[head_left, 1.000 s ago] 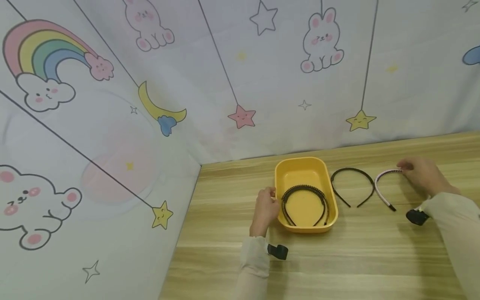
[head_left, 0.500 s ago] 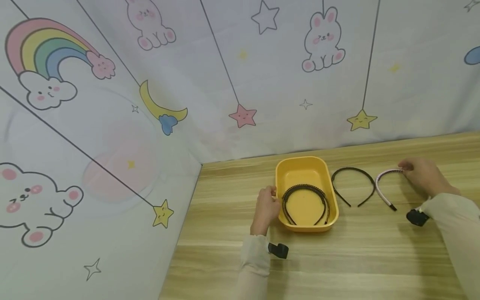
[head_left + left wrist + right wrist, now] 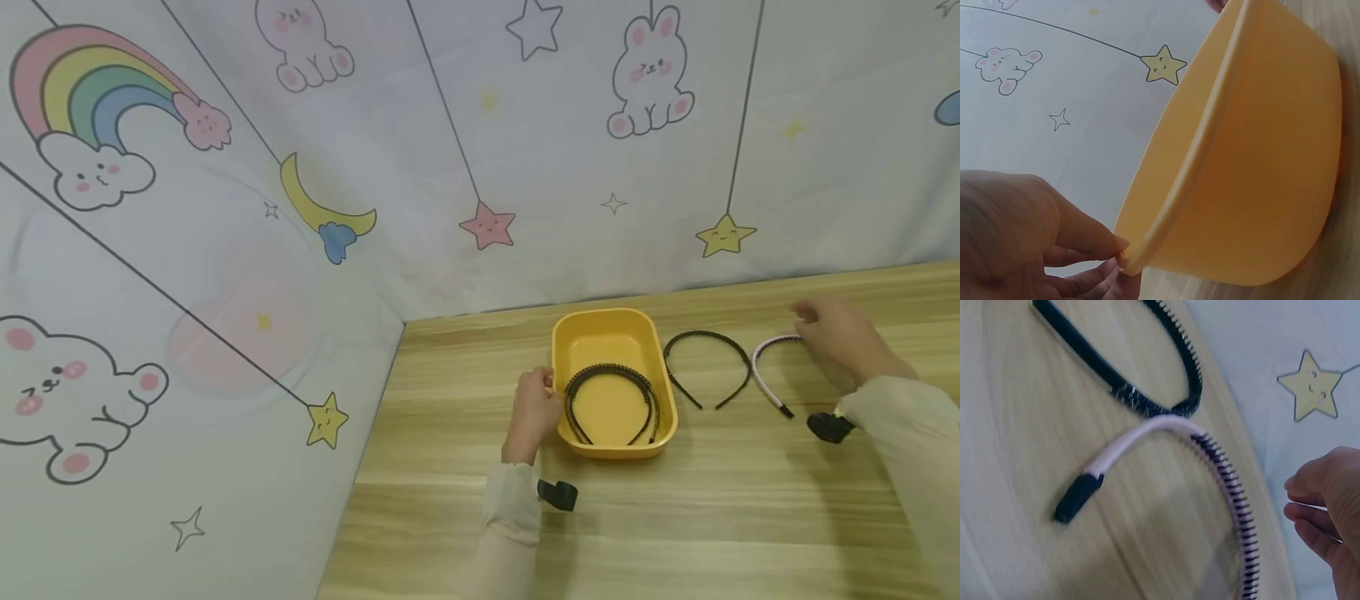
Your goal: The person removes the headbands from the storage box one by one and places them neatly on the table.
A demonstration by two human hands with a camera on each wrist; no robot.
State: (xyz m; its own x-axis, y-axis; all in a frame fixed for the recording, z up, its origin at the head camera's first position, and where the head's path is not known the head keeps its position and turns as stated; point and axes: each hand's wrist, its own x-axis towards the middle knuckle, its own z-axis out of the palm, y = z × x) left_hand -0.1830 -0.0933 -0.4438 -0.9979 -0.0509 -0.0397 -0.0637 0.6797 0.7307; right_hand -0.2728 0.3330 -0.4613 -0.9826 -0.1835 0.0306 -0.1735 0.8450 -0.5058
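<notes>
My left hand [image 3: 537, 408] pinches the left rim of a yellow plastic basin [image 3: 613, 452]; in the left wrist view the thumb and fingers clasp its edge [image 3: 1200, 150]. Dark toothed headbands [image 3: 609, 369] lie together inside the basin. My right hand [image 3: 843, 335] hovers over a pink headband [image 3: 762, 382] with dark comb teeth, holding nothing. In the right wrist view its fingers are loosely bent, apart from the pink headband [image 3: 1235, 487]. Part of that headband is hidden under the hand in the head view. A black headband [image 3: 707, 335] lies between it and the basin.
The wood-grain table [image 3: 675, 525] meets a white cloth backdrop [image 3: 585, 258] printed with stars and rabbits behind, and a similar printed wall [image 3: 240, 450] on the left. Each wrist carries a small black camera [image 3: 558, 495].
My right hand has let go of the pink headband and lifted slightly off it. The headband stays on the table; my left hand keeps its grip on the basin.
</notes>
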